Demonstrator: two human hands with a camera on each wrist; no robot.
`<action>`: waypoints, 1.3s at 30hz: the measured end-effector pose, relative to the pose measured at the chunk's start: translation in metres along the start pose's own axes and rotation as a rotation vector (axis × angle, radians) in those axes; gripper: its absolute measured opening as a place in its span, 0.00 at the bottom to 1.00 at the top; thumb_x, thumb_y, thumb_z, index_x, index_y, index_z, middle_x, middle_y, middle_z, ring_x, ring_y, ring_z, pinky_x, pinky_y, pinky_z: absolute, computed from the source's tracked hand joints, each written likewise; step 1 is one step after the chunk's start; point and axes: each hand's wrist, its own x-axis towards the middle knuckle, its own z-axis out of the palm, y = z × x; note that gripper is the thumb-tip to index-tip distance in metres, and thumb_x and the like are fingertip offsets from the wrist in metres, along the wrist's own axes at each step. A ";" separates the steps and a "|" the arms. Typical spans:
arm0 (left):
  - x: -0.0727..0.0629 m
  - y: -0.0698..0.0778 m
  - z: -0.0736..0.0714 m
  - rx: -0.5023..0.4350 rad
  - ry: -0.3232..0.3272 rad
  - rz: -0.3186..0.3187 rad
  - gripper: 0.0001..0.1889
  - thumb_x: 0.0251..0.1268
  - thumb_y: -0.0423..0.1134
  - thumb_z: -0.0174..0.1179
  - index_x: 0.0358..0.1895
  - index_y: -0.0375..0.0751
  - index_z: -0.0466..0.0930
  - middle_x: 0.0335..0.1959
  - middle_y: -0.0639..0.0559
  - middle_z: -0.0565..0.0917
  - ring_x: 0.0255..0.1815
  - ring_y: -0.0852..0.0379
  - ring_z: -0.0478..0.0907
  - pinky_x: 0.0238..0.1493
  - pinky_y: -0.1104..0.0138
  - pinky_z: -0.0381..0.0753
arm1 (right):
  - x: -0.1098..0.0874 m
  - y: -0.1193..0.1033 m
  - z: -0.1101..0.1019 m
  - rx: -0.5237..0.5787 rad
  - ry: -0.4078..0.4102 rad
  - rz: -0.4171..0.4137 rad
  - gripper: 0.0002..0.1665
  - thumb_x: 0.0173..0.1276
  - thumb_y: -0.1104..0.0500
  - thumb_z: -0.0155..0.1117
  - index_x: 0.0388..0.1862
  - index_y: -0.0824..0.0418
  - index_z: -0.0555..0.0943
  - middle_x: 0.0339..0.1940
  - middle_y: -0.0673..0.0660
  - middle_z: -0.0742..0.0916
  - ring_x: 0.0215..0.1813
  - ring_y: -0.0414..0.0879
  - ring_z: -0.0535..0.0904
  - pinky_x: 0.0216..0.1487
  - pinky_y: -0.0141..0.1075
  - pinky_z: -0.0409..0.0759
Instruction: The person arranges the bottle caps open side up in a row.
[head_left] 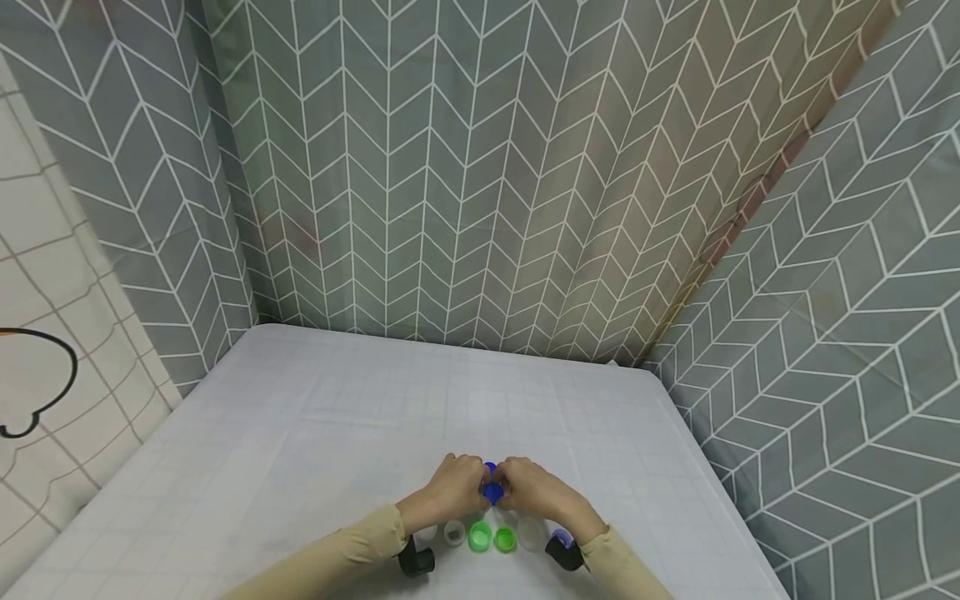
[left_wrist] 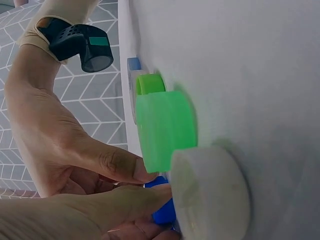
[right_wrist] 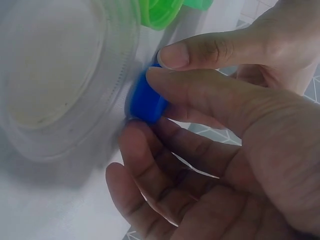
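Near the front of the table, my left hand [head_left: 457, 485] and right hand [head_left: 536, 487] meet at a small blue plastic piece, perhaps a bottle cap [head_left: 492, 493]. My right thumb and fingers pinch the blue cap [right_wrist: 146, 100] in the right wrist view. From the other side, the left hand [right_wrist: 260, 47] holds it too, its thumb close against the cap. The left wrist view shows the blue cap [left_wrist: 165, 212] partly covered by fingers of both hands. A bit of blue also shows above the fingers in the head view; whether it is a separate piece I cannot tell.
Just in front of the hands stands a row: a whitish cap [head_left: 453, 532], a pale green cap [head_left: 480, 537], a bright green cap [head_left: 506, 539], a clear round lid [head_left: 532, 534] and a purple-blue cap [head_left: 562, 537]. Black cameras sit on both wrists. A white cloth [head_left: 337, 417] covers the table.
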 end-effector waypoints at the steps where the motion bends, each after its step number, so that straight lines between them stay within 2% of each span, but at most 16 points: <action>1: 0.000 0.000 0.000 -0.003 -0.002 -0.001 0.18 0.42 0.38 0.74 0.11 0.50 0.71 0.16 0.63 0.72 0.19 0.67 0.61 0.28 0.69 0.61 | 0.000 0.000 0.000 0.001 -0.001 0.001 0.14 0.53 0.69 0.70 0.41 0.68 0.84 0.29 0.51 0.82 0.28 0.35 0.69 0.30 0.27 0.71; 11: 0.000 -0.001 -0.004 -0.053 -0.029 -0.021 0.17 0.43 0.39 0.73 0.12 0.50 0.71 0.16 0.64 0.70 0.19 0.66 0.59 0.26 0.70 0.60 | 0.001 0.001 -0.002 0.016 -0.013 -0.009 0.15 0.54 0.68 0.69 0.43 0.68 0.84 0.31 0.52 0.85 0.29 0.34 0.70 0.32 0.27 0.72; 17: 0.000 -0.001 -0.006 -0.083 -0.041 -0.040 0.13 0.43 0.39 0.73 0.14 0.50 0.75 0.16 0.64 0.72 0.19 0.66 0.60 0.27 0.70 0.60 | 0.000 0.000 -0.002 0.018 -0.006 -0.013 0.15 0.54 0.67 0.69 0.43 0.67 0.83 0.32 0.52 0.86 0.28 0.34 0.71 0.32 0.27 0.73; 21: 0.000 0.000 -0.008 -0.111 -0.057 -0.056 0.06 0.44 0.40 0.73 0.22 0.47 0.85 0.21 0.62 0.80 0.22 0.67 0.65 0.31 0.68 0.63 | -0.001 0.001 -0.004 0.038 -0.005 -0.011 0.13 0.56 0.67 0.68 0.42 0.67 0.82 0.32 0.53 0.86 0.27 0.33 0.72 0.30 0.26 0.73; 24: 0.000 -0.001 -0.011 -0.128 -0.070 -0.067 0.07 0.46 0.41 0.73 0.31 0.46 0.87 0.27 0.59 0.83 0.25 0.68 0.69 0.33 0.68 0.64 | -0.001 0.002 -0.006 0.049 0.003 -0.028 0.13 0.57 0.67 0.67 0.42 0.67 0.82 0.32 0.54 0.86 0.27 0.33 0.73 0.29 0.25 0.74; 29: 0.002 -0.002 -0.020 -0.147 -0.047 -0.058 0.09 0.49 0.41 0.72 0.34 0.45 0.86 0.28 0.58 0.84 0.26 0.68 0.72 0.32 0.71 0.67 | -0.001 0.003 -0.011 0.058 0.049 -0.083 0.15 0.57 0.66 0.67 0.44 0.68 0.81 0.32 0.56 0.87 0.29 0.33 0.76 0.31 0.26 0.75; 32: 0.001 -0.003 -0.025 -0.205 -0.029 -0.056 0.10 0.50 0.39 0.71 0.36 0.42 0.85 0.26 0.57 0.84 0.24 0.68 0.73 0.28 0.73 0.70 | -0.002 0.002 -0.014 0.069 0.081 -0.096 0.16 0.58 0.66 0.67 0.45 0.68 0.81 0.33 0.56 0.87 0.30 0.34 0.77 0.31 0.26 0.75; 39: 0.002 -0.006 -0.034 -0.435 -0.010 -0.069 0.14 0.54 0.34 0.69 0.43 0.36 0.78 0.23 0.55 0.82 0.21 0.68 0.74 0.23 0.74 0.74 | -0.004 -0.004 -0.026 0.129 0.142 -0.085 0.16 0.62 0.63 0.66 0.49 0.66 0.80 0.35 0.55 0.86 0.33 0.37 0.78 0.31 0.27 0.76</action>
